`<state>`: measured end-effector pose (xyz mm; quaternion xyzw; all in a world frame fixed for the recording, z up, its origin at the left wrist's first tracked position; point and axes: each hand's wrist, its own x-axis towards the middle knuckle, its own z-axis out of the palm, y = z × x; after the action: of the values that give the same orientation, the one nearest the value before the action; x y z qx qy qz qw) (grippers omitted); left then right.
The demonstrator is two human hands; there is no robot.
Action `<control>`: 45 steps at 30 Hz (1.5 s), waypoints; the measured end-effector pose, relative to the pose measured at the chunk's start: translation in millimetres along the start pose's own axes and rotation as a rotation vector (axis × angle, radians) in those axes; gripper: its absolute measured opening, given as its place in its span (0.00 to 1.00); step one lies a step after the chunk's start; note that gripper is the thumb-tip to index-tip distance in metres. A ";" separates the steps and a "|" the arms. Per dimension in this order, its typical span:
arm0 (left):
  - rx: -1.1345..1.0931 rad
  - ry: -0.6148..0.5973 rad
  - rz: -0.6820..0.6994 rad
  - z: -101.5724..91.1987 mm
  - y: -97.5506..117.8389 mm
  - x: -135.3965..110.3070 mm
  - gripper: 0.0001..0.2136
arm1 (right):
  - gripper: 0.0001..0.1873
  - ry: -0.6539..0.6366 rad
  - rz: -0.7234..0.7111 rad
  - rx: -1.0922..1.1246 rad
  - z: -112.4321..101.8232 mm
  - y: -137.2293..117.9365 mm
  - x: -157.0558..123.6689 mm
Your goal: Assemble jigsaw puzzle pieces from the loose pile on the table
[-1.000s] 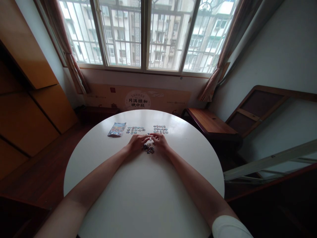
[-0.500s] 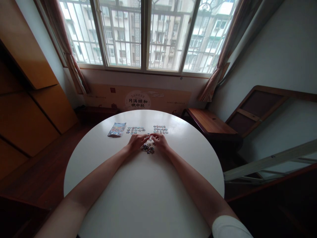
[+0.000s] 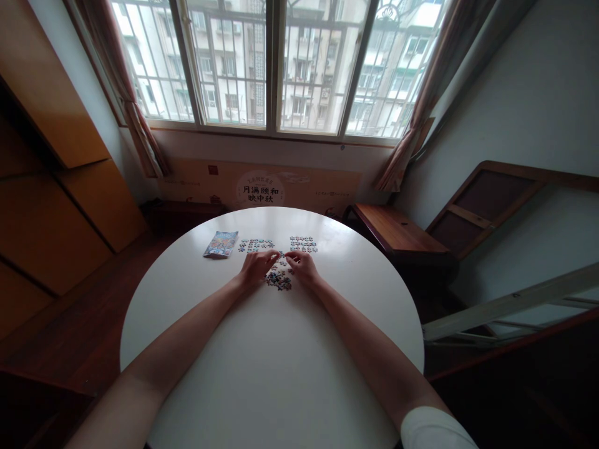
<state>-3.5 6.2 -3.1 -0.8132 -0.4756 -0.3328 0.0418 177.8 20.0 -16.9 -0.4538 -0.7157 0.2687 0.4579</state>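
Both hands meet over the far half of a white round table [image 3: 276, 374]. My left hand [image 3: 255, 265] is closed, its thumb and fingertips at a small jigsaw piece [image 3: 281, 254]. From the other side, my right hand [image 3: 304, 265] pinches at the same piece, fingers curled. Just below the fingertips lies a loose pile of jigsaw pieces [image 3: 279, 280], with a few strays above it. Beyond my left hand several pieces [image 3: 255, 243] are set out in rows. Another block of pieces in rows [image 3: 303, 243] lies beyond my right hand.
A colourful printed packet [image 3: 221, 244] lies left of the rows. Past the table's right edge stands a low wooden stand [image 3: 397, 227]. A long printed cardboard panel [image 3: 196, 181] leans under the barred window, and wooden cabinets [image 3: 93, 206] stand at the left.
The fingertips of both hands have shifted slightly apart, and the piece between them shows more clearly. The rows, pile and packet look the same.
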 end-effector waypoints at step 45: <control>-0.324 0.017 -0.166 3.7 -6.8 5.8 0.16 | 0.09 0.012 -0.048 -0.188 -3.8 -11.0 -4.8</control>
<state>-5.3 15.6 -4.3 -0.7644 -0.4809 -0.4142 -0.1132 177.6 10.7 -8.4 -0.4790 -0.7456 0.1868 0.4239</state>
